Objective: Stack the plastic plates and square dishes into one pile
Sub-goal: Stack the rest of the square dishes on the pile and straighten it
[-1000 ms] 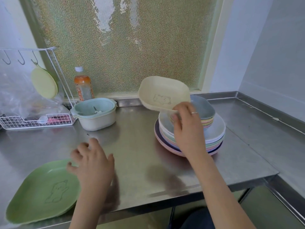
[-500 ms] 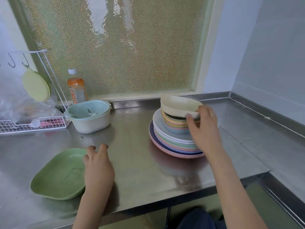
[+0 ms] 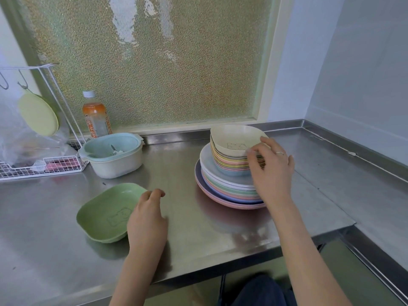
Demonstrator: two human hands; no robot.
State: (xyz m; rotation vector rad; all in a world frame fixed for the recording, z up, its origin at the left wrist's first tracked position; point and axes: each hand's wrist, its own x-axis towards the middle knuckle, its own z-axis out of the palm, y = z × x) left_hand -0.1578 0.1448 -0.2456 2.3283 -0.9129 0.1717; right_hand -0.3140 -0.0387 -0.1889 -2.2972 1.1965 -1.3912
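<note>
Cream square dish (image 3: 236,138) is now down on top of the nested square dishes (image 3: 234,161); a second ago I had it tilted in the air above the pile. It sits slightly skewed, near edge riding a bit high, so probably not fully seated. My right hand (image 3: 270,171) stays at the pile's right side, fingers (image 3: 254,152) loosely curled against the cream dish's rim and the stack edge, more steadying than pinching.

Round plates (image 3: 229,191) underneath look unchanged, one pile on the steel surface (image 3: 198,228).

Left hand (image 3: 146,219) has come across to the green square dish (image 3: 108,214), which has slid in from the far left and now lies just left of that hand. Fingers bent, resting at its right rim; I cannot tell if they've actually closed on it.

Reading: green dish is the last loose piece in view. Next is to nudge cream flat, then lift green onto it.
</note>
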